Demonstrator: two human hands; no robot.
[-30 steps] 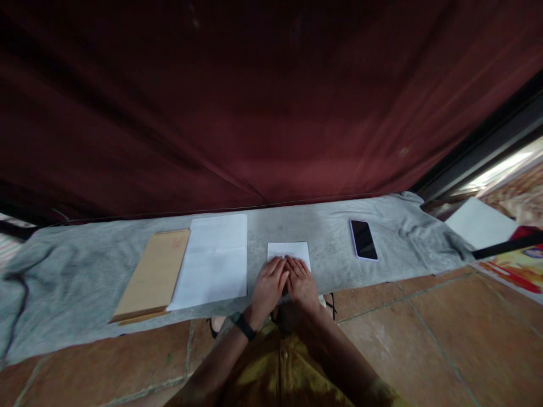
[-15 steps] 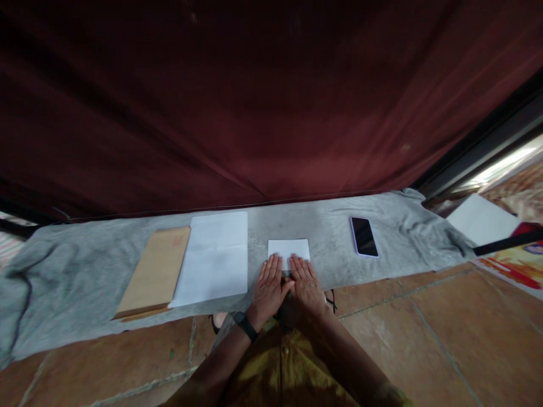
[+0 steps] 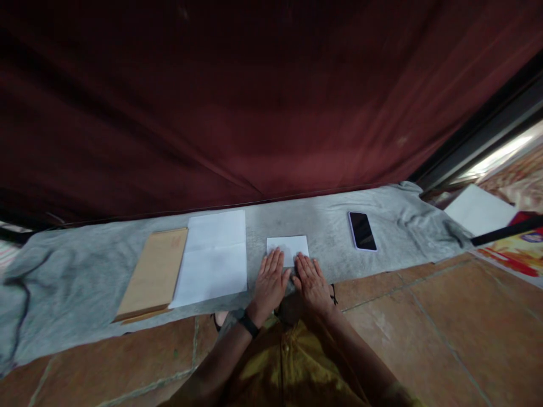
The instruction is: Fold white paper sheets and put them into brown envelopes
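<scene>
A small white piece of paper, apparently folded, lies flat on the grey cloth in front of me. My left hand rests flat with its fingertips over the paper's near left part. On the near right corner lie the fingertips of my right hand, its fingers stretched out. Neither hand grips anything. The thumbs point toward each other with a gap between them. Fingers cover the paper's near corners.
Left of the paper lie large white sheets and a brown envelope stack. A phone lies to the right. Behind the cloth-covered surface hangs a dark red curtain. A tiled floor shows below the front edge.
My right hand has slid outward to the right and slightly back, widening the gap between the hands. The left hand stays on the paper. The whole view has shifted slightly.
</scene>
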